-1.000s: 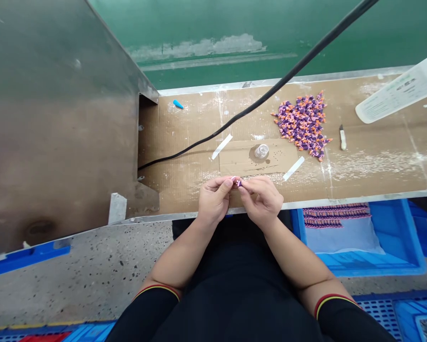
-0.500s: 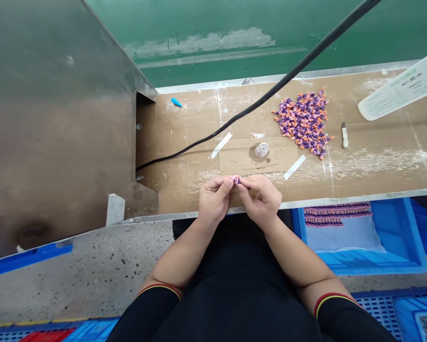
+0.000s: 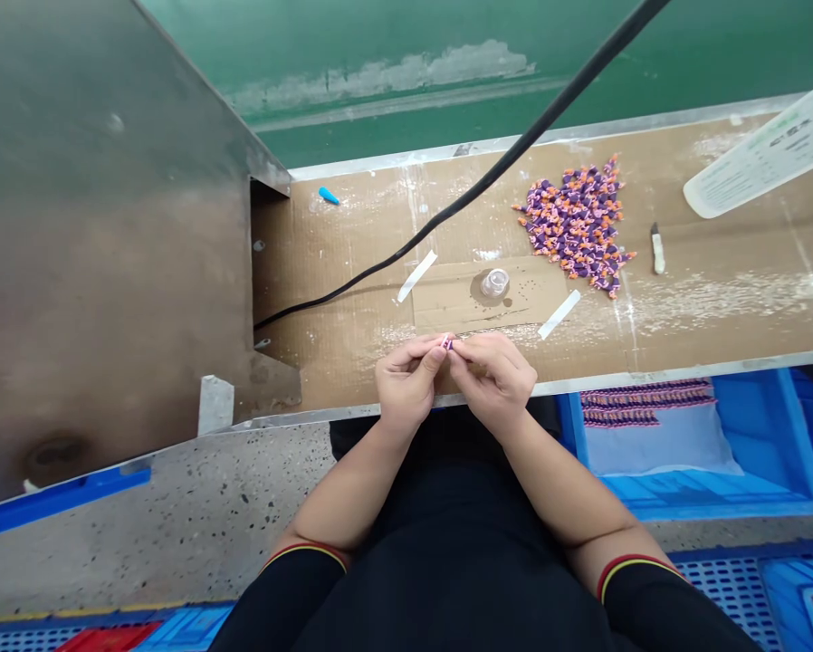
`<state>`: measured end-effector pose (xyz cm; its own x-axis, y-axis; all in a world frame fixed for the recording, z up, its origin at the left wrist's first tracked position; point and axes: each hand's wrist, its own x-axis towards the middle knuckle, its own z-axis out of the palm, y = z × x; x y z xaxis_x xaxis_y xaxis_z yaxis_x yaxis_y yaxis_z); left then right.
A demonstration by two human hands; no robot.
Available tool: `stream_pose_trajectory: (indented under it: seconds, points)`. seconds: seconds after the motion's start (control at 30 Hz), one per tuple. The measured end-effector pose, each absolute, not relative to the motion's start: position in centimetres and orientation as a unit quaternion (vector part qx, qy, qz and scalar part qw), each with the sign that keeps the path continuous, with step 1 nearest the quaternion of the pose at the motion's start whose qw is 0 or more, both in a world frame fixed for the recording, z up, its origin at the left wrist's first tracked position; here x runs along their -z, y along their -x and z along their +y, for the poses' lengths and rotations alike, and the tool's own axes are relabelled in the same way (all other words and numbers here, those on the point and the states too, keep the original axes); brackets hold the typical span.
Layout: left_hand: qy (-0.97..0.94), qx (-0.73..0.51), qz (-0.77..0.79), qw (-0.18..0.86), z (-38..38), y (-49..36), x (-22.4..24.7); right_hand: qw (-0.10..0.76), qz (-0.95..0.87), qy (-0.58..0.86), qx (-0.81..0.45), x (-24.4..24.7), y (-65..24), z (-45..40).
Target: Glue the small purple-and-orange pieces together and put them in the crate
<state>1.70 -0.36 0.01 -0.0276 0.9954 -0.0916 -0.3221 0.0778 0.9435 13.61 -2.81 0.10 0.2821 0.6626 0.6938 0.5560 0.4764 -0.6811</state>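
Note:
Between the fingertips of my left hand (image 3: 407, 376) and my right hand (image 3: 494, 373) is a small purple and pink piece (image 3: 446, 344), pinched by both at the bench's front edge. Its exact kind is too small to make out, and the fingers cover much of it. Just beyond the hands, a small clear cup (image 3: 494, 283) stands on a taped-down cardboard sheet (image 3: 440, 312). Farther right lies a heap of small purple, pink and orange pieces (image 3: 576, 222).
A black cable (image 3: 447, 213) crosses above the bench. To the right are a knife (image 3: 657, 249) and a white bottle (image 3: 763, 154). A blue cap-like piece (image 3: 329, 196) lies back left, near a metal housing (image 3: 108, 254). Below right, a blue crate (image 3: 773, 435) holds rows of pieces.
The piece has turned slightly between my fingertips, showing more purple and white. Both hands stay in nearly the same place, while the camera view has shifted a little.

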Motion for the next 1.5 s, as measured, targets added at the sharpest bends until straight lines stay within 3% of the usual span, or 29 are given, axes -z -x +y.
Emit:
stream_pose_trajectory:
  seconds: [0.33,0.8,1.5]
  points:
    - [-0.390,-0.560,0.440,0.583,-0.4,-1.6,0.0,0.616,-0.603,0.501,-0.072,-0.1,-13.9,-2.7]
    - [-0.569,-0.561,0.393,0.454,-0.9,-0.6,0.0,0.625,-0.584,0.513,-0.078,-0.5,-14.2,-2.9]
    - [-0.584,-0.561,0.348,0.473,-0.7,-0.3,1.0,0.617,-0.577,0.528,-0.085,-0.4,-14.1,-2.8]
